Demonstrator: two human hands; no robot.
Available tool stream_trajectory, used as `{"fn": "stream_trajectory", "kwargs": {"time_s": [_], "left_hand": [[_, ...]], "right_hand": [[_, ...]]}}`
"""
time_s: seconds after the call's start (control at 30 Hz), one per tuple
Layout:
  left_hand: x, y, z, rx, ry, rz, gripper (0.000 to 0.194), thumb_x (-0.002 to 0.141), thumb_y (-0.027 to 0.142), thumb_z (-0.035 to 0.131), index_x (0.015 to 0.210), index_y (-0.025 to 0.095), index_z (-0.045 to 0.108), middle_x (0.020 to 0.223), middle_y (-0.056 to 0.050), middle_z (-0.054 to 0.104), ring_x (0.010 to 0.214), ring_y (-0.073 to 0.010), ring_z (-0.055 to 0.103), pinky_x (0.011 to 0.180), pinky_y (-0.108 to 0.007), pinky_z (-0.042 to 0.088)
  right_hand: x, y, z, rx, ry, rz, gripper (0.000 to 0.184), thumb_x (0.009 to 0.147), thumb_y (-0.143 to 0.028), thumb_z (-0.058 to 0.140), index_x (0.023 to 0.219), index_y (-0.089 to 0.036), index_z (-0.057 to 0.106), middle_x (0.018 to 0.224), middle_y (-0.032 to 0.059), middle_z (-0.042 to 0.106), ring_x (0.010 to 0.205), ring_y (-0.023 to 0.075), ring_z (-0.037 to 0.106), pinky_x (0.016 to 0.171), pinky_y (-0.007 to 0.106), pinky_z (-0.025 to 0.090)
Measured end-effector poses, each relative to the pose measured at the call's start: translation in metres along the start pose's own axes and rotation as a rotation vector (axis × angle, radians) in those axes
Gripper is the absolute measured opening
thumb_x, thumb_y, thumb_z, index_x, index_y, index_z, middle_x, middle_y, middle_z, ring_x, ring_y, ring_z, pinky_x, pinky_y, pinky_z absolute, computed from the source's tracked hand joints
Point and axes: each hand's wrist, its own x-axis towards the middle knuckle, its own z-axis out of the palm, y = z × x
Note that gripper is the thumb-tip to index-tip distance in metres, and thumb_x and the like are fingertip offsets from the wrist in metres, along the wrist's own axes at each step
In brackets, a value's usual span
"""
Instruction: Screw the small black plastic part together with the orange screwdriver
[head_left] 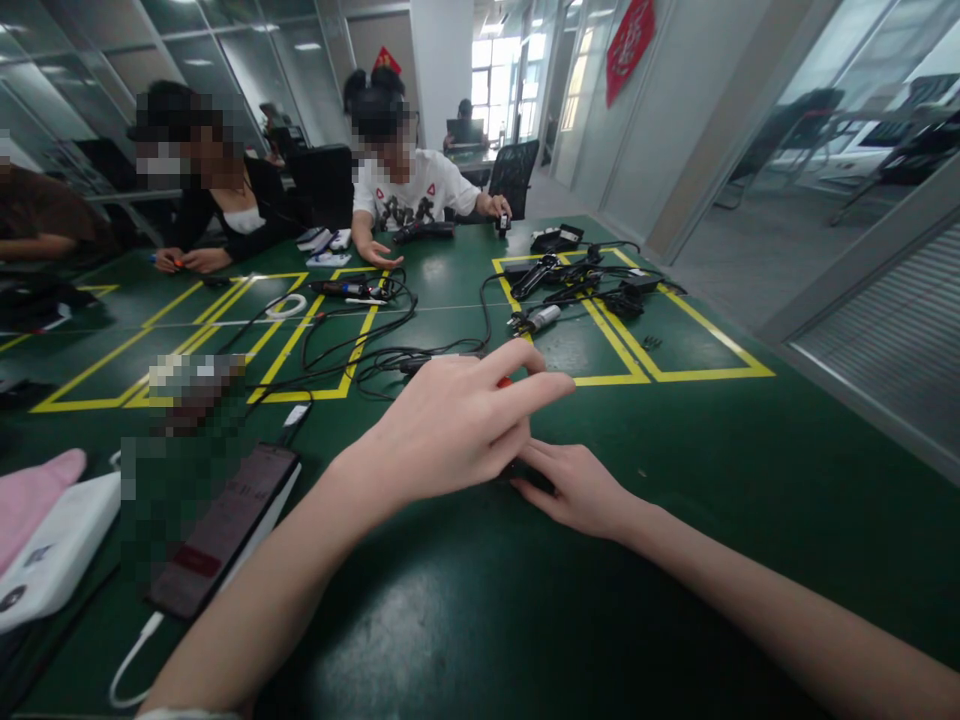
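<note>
My left hand [457, 425] is raised over the green table, its fingers bent and closed. Behind those fingers a small bit of red [504, 382] shows, part of something mostly hidden. Just to the right and lower, my right hand [581, 488] has its fingers drawn together, the tips tucked behind my left hand. A dark object [516, 470] shows between the two hands; its kind is hidden. Beyond my left hand, black cables [390, 355] lie coiled on the table.
A phone [225, 530] with a white cable lies at left, beside a white device [56, 560]. Yellow tape [712, 374] marks rectangles on the green table [720, 470]. Black tools and cords [562, 275] lie at the far right. Several people sit beyond, one in a white shirt [427, 185].
</note>
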Motion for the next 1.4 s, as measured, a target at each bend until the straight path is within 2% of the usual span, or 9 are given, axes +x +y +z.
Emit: {"fn": "stream_trajectory", "kwargs": {"time_s": [0.1, 0.2, 0.4, 0.57, 0.77, 0.97, 1.13, 1.3, 1.4], "left_hand": [[-0.0001, -0.0004, 0.0010, -0.023, 0.014, -0.010, 0.032, 0.099, 0.020, 0.051, 0.127, 0.019, 0.066, 0.120, -0.007, 0.068, 0.080, -0.0147, 0.066, 0.068, -0.028, 0.049], [0.0004, -0.0003, 0.0011, -0.061, 0.018, 0.010, 0.036, 0.093, 0.017, 0.054, 0.126, 0.017, 0.067, 0.122, -0.009, 0.067, 0.088, -0.0173, 0.067, 0.076, -0.030, 0.051], [0.0001, -0.0011, 0.0021, -0.008, 0.025, 0.002, 0.031, 0.101, 0.019, 0.047, 0.125, 0.019, 0.067, 0.116, -0.007, 0.070, 0.079, -0.0144, 0.066, 0.068, -0.028, 0.049], [0.0004, -0.0005, -0.0005, -0.046, 0.037, 0.026, 0.039, 0.090, 0.016, 0.053, 0.126, 0.018, 0.068, 0.122, -0.010, 0.068, 0.096, -0.0200, 0.068, 0.081, -0.032, 0.053], [-0.0007, -0.0013, -0.0012, -0.036, -0.024, -0.027, 0.039, 0.097, 0.015, 0.049, 0.133, 0.022, 0.063, 0.119, -0.006, 0.069, 0.080, -0.0133, 0.067, 0.069, -0.025, 0.050], [-0.0001, -0.0015, -0.0006, -0.088, -0.025, -0.016, 0.043, 0.091, 0.014, 0.052, 0.131, 0.019, 0.065, 0.119, -0.009, 0.069, 0.095, -0.0190, 0.069, 0.079, -0.029, 0.052], [-0.0009, -0.0013, -0.0015, -0.072, -0.024, -0.046, 0.039, 0.097, 0.016, 0.050, 0.133, 0.020, 0.064, 0.103, -0.004, 0.071, 0.076, -0.0142, 0.066, 0.066, -0.026, 0.047], [0.0006, -0.0019, -0.0011, -0.107, -0.002, 0.009, 0.039, 0.092, 0.013, 0.053, 0.129, 0.016, 0.066, 0.111, -0.008, 0.070, 0.098, -0.0198, 0.068, 0.083, -0.030, 0.052], [0.0004, -0.0028, -0.0004, -0.073, -0.016, -0.008, 0.039, 0.096, 0.010, 0.048, 0.130, 0.017, 0.066, 0.116, -0.008, 0.068, 0.092, -0.0168, 0.068, 0.078, -0.028, 0.053]], "right_hand": [[0.0000, -0.0002, -0.0001, 0.000, 0.011, -0.007, 0.036, 0.098, -0.022, 0.057, 0.133, -0.019, 0.063, 0.124, 0.0127, 0.076, 0.105, 0.0259, 0.077, 0.085, 0.037, 0.063], [0.0001, -0.0001, 0.0003, 0.009, 0.026, -0.020, 0.038, 0.097, -0.020, 0.056, 0.134, -0.020, 0.062, 0.129, 0.0131, 0.075, 0.106, 0.0265, 0.077, 0.084, 0.038, 0.064], [0.0007, -0.0008, -0.0001, 0.009, 0.013, -0.007, 0.036, 0.096, -0.020, 0.057, 0.132, -0.019, 0.063, 0.121, 0.0121, 0.077, 0.106, 0.0256, 0.077, 0.087, 0.036, 0.063], [0.0005, -0.0016, -0.0007, 0.017, 0.029, -0.028, 0.035, 0.097, -0.019, 0.056, 0.131, -0.020, 0.062, 0.128, 0.0130, 0.075, 0.107, 0.0268, 0.077, 0.084, 0.037, 0.063], [0.0000, -0.0012, -0.0010, 0.005, 0.006, -0.008, 0.037, 0.097, -0.021, 0.056, 0.133, -0.020, 0.062, 0.127, 0.0129, 0.076, 0.109, 0.0262, 0.077, 0.088, 0.037, 0.063], [0.0000, -0.0009, -0.0007, 0.011, 0.008, -0.011, 0.036, 0.096, -0.019, 0.056, 0.132, -0.020, 0.062, 0.131, 0.0128, 0.074, 0.110, 0.0272, 0.077, 0.088, 0.039, 0.064], [0.0002, -0.0015, -0.0007, 0.003, -0.003, 0.008, 0.037, 0.097, -0.021, 0.056, 0.133, -0.020, 0.062, 0.126, 0.0137, 0.076, 0.108, 0.0274, 0.077, 0.088, 0.039, 0.064], [0.0004, -0.0009, 0.0003, 0.006, 0.006, -0.007, 0.034, 0.097, -0.021, 0.055, 0.131, -0.020, 0.062, 0.130, 0.0138, 0.074, 0.109, 0.0276, 0.077, 0.087, 0.039, 0.064], [0.0002, -0.0009, 0.0007, -0.009, -0.001, 0.000, 0.034, 0.097, -0.022, 0.056, 0.131, -0.019, 0.062, 0.128, 0.0140, 0.075, 0.108, 0.0281, 0.077, 0.086, 0.039, 0.064]]}}
